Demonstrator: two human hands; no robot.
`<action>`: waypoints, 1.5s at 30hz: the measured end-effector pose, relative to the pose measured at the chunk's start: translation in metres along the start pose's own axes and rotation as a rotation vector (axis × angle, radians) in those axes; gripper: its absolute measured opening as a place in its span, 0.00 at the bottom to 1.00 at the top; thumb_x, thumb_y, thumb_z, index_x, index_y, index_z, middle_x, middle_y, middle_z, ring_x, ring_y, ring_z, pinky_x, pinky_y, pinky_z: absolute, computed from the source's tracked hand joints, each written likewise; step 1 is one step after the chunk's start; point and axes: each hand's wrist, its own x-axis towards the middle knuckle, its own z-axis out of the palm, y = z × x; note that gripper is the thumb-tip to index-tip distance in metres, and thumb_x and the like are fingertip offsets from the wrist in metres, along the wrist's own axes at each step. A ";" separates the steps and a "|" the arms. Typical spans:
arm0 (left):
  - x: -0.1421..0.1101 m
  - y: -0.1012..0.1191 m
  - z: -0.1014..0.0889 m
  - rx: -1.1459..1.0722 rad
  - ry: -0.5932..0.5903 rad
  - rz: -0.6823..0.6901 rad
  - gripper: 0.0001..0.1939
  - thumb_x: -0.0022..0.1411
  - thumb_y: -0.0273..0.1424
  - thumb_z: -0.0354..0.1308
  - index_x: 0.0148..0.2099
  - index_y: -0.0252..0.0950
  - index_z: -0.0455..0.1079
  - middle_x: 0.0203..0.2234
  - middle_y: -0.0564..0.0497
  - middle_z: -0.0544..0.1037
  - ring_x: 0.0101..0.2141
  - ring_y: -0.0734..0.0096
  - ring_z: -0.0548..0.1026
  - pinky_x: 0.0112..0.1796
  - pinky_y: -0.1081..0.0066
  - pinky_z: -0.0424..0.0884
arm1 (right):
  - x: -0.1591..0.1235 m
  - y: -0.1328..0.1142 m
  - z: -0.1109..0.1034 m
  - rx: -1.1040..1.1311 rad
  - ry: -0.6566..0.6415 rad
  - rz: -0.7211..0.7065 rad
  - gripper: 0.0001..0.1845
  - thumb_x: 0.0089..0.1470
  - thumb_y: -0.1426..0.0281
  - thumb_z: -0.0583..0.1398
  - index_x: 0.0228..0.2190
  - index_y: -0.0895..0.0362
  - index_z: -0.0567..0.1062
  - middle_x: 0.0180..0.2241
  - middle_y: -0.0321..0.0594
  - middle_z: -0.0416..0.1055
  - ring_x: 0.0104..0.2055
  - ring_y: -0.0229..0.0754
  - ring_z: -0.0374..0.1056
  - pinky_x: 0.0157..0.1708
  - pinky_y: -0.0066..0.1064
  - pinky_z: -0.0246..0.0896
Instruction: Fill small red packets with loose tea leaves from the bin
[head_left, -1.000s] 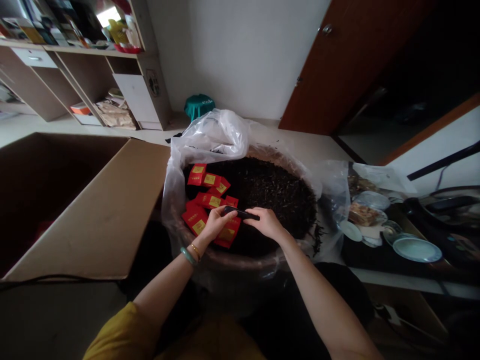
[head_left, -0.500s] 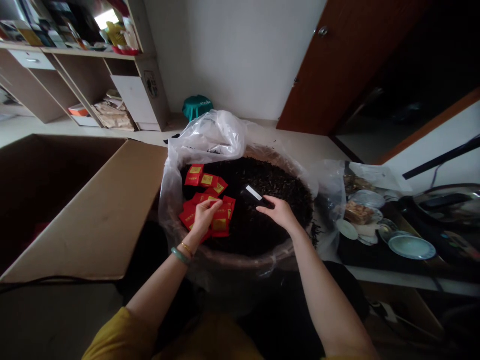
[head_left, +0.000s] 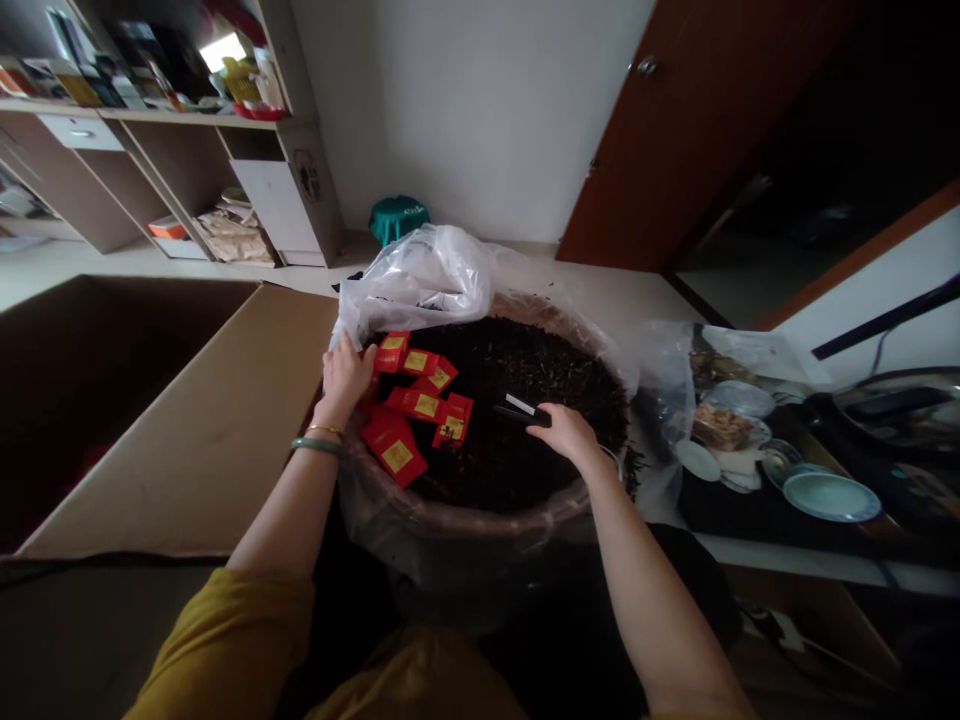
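My left hand (head_left: 348, 378) is at the left rim of a plastic-lined basket (head_left: 480, 522), its fingers curled over a red packet (head_left: 366, 388) that is mostly hidden. Several other red packets (head_left: 395, 455) with gold labels lie beside it on dark, loose, leaf-like material (head_left: 517, 460) filling the basket. Over the middle of that material, my right hand (head_left: 568, 432) is closed on a small black tool (head_left: 517, 411) with a white strip along its upper side. Its exact kind is unclear.
To the left stands an open cardboard box (head_left: 202, 420), its flap close to the basket. Clear plastic sheeting (head_left: 427, 270) bunches at the basket's back rim. On the right, a low table holds dishes (head_left: 831, 495) and a bag of brown pieces (head_left: 720, 425). A green-covered bin (head_left: 397, 218) stands behind.
My left hand has moved left from the packet pile to the basket's rim, and the front packets lie differently. My right hand has tilted the black tool, staying in nearly the same place.
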 end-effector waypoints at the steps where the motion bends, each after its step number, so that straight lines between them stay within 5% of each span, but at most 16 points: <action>1: -0.007 0.004 0.003 0.030 0.048 0.035 0.29 0.59 0.38 0.52 0.58 0.24 0.61 0.52 0.30 0.69 0.52 0.44 0.66 0.50 0.53 0.61 | 0.000 0.000 0.000 -0.037 -0.004 0.016 0.22 0.50 0.63 0.63 0.47 0.56 0.73 0.46 0.50 0.74 0.46 0.53 0.71 0.41 0.36 0.64; 3: -0.024 0.014 0.007 0.051 0.039 0.140 0.26 0.60 0.37 0.51 0.58 0.29 0.63 0.54 0.34 0.68 0.54 0.46 0.64 0.52 0.53 0.59 | 0.001 0.001 0.000 -0.117 -0.009 0.047 0.21 0.51 0.64 0.62 0.47 0.57 0.73 0.46 0.51 0.74 0.46 0.53 0.71 0.40 0.37 0.64; 5: -0.041 0.025 0.011 0.071 -0.115 0.201 0.18 0.61 0.34 0.50 0.50 0.33 0.70 0.46 0.37 0.72 0.50 0.47 0.66 0.50 0.53 0.62 | 0.001 0.001 0.001 -0.190 0.000 0.074 0.20 0.51 0.64 0.62 0.45 0.58 0.73 0.44 0.52 0.74 0.46 0.54 0.70 0.39 0.38 0.64; 9: -0.058 0.036 0.018 0.139 -0.194 0.226 0.13 0.57 0.34 0.54 0.41 0.34 0.75 0.50 0.35 0.71 0.58 0.36 0.56 0.52 0.44 0.57 | 0.002 0.002 0.004 -0.249 0.042 0.094 0.18 0.52 0.65 0.61 0.45 0.57 0.73 0.45 0.51 0.73 0.48 0.55 0.67 0.40 0.39 0.63; 12: -0.056 0.029 0.025 0.128 -0.160 0.229 0.20 0.55 0.29 0.54 0.51 0.33 0.71 0.60 0.36 0.61 0.62 0.36 0.49 0.54 0.42 0.54 | 0.000 0.001 0.006 -0.241 0.061 0.097 0.18 0.53 0.68 0.60 0.47 0.56 0.72 0.47 0.50 0.72 0.49 0.57 0.65 0.42 0.42 0.62; 16: -0.045 0.009 0.026 -0.054 -0.030 0.137 0.29 0.58 0.21 0.45 0.62 0.33 0.58 0.61 0.35 0.59 0.58 0.49 0.60 0.52 0.53 0.63 | -0.003 -0.008 0.008 -0.237 0.145 0.087 0.18 0.53 0.69 0.60 0.47 0.56 0.72 0.46 0.52 0.71 0.50 0.59 0.62 0.44 0.45 0.59; 22: -0.027 -0.005 0.006 -0.164 0.143 0.024 0.20 0.61 0.27 0.46 0.54 0.31 0.66 0.42 0.40 0.75 0.47 0.56 0.70 0.52 0.57 0.64 | -0.003 -0.023 0.017 -0.084 0.194 -0.100 0.19 0.57 0.69 0.57 0.50 0.57 0.71 0.44 0.49 0.71 0.47 0.50 0.64 0.45 0.38 0.59; 29: -0.032 0.008 -0.011 0.035 0.248 -0.008 0.23 0.58 0.27 0.52 0.56 0.35 0.65 0.57 0.39 0.65 0.58 0.49 0.59 0.57 0.51 0.55 | 0.001 -0.018 0.025 -0.041 0.161 -0.123 0.17 0.55 0.70 0.57 0.47 0.58 0.74 0.42 0.46 0.73 0.44 0.47 0.68 0.45 0.34 0.60; 31: -0.042 0.011 -0.014 0.128 0.035 0.031 0.16 0.61 0.30 0.50 0.50 0.34 0.70 0.49 0.38 0.72 0.52 0.50 0.68 0.51 0.54 0.64 | 0.001 -0.016 0.025 -0.053 0.162 -0.119 0.17 0.55 0.70 0.57 0.47 0.58 0.74 0.42 0.47 0.73 0.44 0.48 0.68 0.45 0.34 0.60; 34: -0.060 0.013 -0.016 0.277 -0.468 0.122 0.13 0.59 0.34 0.53 0.41 0.33 0.73 0.38 0.39 0.78 0.42 0.53 0.75 0.42 0.61 0.70 | 0.001 -0.015 0.025 -0.053 0.164 -0.121 0.17 0.55 0.70 0.57 0.47 0.58 0.74 0.42 0.47 0.72 0.44 0.48 0.68 0.44 0.34 0.60; 36: -0.069 0.013 -0.016 0.394 -0.659 0.134 0.13 0.55 0.36 0.58 0.39 0.32 0.74 0.37 0.38 0.78 0.42 0.50 0.75 0.40 0.62 0.70 | 0.001 -0.015 0.024 -0.045 0.161 -0.126 0.17 0.55 0.70 0.57 0.47 0.58 0.74 0.42 0.47 0.72 0.44 0.48 0.69 0.44 0.33 0.60; 39: -0.078 0.010 -0.014 0.477 -0.704 0.119 0.13 0.53 0.32 0.60 0.40 0.31 0.74 0.39 0.36 0.78 0.43 0.47 0.74 0.38 0.61 0.70 | 0.000 -0.015 0.024 -0.036 0.156 -0.131 0.17 0.55 0.70 0.57 0.46 0.58 0.74 0.42 0.47 0.73 0.43 0.48 0.69 0.43 0.34 0.61; 45: -0.080 0.002 -0.014 0.353 -0.545 0.125 0.13 0.57 0.25 0.50 0.42 0.32 0.73 0.38 0.39 0.79 0.41 0.52 0.76 0.39 0.64 0.69 | 0.001 -0.013 0.025 0.030 0.198 -0.154 0.16 0.53 0.71 0.58 0.44 0.57 0.75 0.41 0.46 0.73 0.40 0.47 0.71 0.40 0.34 0.63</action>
